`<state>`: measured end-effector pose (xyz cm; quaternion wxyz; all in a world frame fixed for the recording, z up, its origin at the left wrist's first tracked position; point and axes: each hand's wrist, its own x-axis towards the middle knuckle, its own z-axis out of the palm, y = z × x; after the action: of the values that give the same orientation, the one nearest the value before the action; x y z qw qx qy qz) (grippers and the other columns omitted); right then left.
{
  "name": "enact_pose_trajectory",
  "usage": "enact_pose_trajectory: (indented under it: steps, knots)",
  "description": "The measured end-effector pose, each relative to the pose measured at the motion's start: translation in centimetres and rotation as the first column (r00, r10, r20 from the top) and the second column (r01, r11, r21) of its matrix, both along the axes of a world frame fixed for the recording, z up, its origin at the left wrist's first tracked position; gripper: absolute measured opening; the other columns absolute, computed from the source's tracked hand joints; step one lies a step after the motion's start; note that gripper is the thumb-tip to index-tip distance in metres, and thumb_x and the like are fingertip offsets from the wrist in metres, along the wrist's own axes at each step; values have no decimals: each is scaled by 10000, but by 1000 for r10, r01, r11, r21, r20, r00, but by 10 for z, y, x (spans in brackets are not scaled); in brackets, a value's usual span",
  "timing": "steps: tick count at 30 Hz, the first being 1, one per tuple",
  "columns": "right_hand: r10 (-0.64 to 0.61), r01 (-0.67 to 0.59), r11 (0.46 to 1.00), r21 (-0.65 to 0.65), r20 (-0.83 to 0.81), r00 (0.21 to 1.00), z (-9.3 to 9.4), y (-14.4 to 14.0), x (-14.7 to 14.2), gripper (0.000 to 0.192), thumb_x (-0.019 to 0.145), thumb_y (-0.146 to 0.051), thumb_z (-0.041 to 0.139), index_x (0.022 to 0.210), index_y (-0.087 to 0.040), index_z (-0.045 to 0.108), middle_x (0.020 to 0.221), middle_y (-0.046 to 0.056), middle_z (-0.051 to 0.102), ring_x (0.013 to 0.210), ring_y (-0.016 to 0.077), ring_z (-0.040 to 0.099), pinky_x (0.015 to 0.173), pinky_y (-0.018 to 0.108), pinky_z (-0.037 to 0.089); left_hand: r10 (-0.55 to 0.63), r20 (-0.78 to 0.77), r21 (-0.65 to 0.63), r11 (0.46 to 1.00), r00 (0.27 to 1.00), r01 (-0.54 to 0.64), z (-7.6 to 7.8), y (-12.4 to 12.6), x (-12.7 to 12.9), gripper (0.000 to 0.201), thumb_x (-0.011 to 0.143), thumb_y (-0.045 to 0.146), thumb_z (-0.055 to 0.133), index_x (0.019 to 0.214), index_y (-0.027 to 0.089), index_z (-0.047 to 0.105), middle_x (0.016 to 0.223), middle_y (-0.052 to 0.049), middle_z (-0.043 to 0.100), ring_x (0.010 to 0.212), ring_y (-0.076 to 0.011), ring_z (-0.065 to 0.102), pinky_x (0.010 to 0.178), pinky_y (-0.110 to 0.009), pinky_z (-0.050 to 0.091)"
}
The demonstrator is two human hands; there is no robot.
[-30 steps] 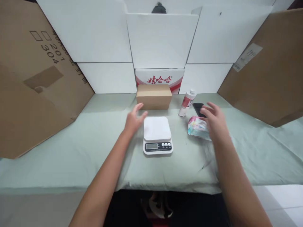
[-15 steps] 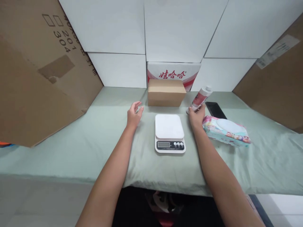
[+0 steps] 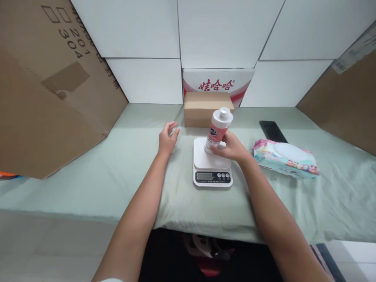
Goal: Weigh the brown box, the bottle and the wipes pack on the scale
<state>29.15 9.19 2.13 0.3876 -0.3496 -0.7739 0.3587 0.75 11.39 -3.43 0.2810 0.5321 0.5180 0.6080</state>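
- Bottle, white with a pink label, is held tilted over the scale platform.
- Left hand is rested half-open on the green cloth, holding nothing.
- Right hand is wrapped around the bottle's base.
- Wipes pack and phone are seen right.

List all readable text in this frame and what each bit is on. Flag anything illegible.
"娃哈哈" in red: on the white and red carton behind the small brown box.
"304" with two empty squares above it: on the big cardboard sheet at left; the other characters there are cut off and unreadable.
Bottle label, in the right hand: too blurred.
Scale button labels and display: too small.
Wipes pack print: unreadable.
Sticker on right cardboard: unreadable.
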Motion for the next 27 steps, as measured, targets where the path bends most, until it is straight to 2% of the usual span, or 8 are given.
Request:
enact_pose_trajectory:
  steps: [7,12,17,20,22,24,25,27]
  knots:
    - [66,-65,997,-29,31,997,5,-2,2,466,753,-425,885,1081,-195,649,1124,104,740,998,277,711,918,429,595,3,-19,-10,1000,1000,-3,1,0,-1,449,886,492,733,1230,216,652,1352,-156,753,1366,-305,677,1226,-506,486]
    - [45,-35,995,92,-112,993,6,1,6,570,803,-533,842,1239,-234,626,1217,91,709,1101,278,685,966,405,572,10,0,-5,1000,1000,-10,2,-1,0,427,883,465,720,1223,215,654,1346,-149,758,1363,-302,679,1219,-502,492]
    - [-3,5,999,42,-49,999,1,2,5,505,747,-592,877,1043,-222,702,1022,60,741,970,264,684,901,407,579,11,2,-13,1000,1000,-11,1,0,0,429,883,459,711,1230,214,652,1350,-152,755,1357,-301,681,1220,-505,490]
    - [-12,11,1000,-11,-84,996,-6,4,1,534,671,-592,932,979,-218,707,957,53,742,935,258,686,881,405,590,10,-1,-16,1000,1000,-10,2,-1,0,440,884,482,715,1226,216,645,1338,-153,757,1354,-302,684,1218,-499,494]
    - [-85,83,996,-22,-169,982,-10,8,0,541,666,-601,930,965,-220,688,932,51,733,915,252,685,868,407,591,9,0,-17,1000,1000,-9,3,-1,0,440,885,489,713,1223,217,642,1324,-152,763,1339,-296,693,1212,-492,500]
    - [-234,238,971,-20,-280,931,-13,13,1,532,689,-606,905,970,-229,655,920,43,716,900,240,678,851,402,588,5,6,-17,1000,1000,-4,3,-2,0,440,887,492,709,1222,216,640,1315,-153,767,1327,-289,700,1208,-483,504]
    - [-321,335,942,-15,-328,889,-14,17,4,519,704,-599,889,974,-236,636,920,38,704,888,230,670,839,394,585,3,11,-17,1000,1000,-3,3,-2,0,443,887,496,708,1222,214,639,1313,-155,768,1324,-287,702,1207,-481,504]
    - [-486,528,849,10,-374,790,-17,24,12,469,736,-559,860,976,-246,607,919,30,678,852,211,641,813,381,577,2,24,-17,1000,1000,-1,4,-2,1,450,885,501,711,1223,212,640,1312,-157,770,1320,-290,704,1205,-486,504]
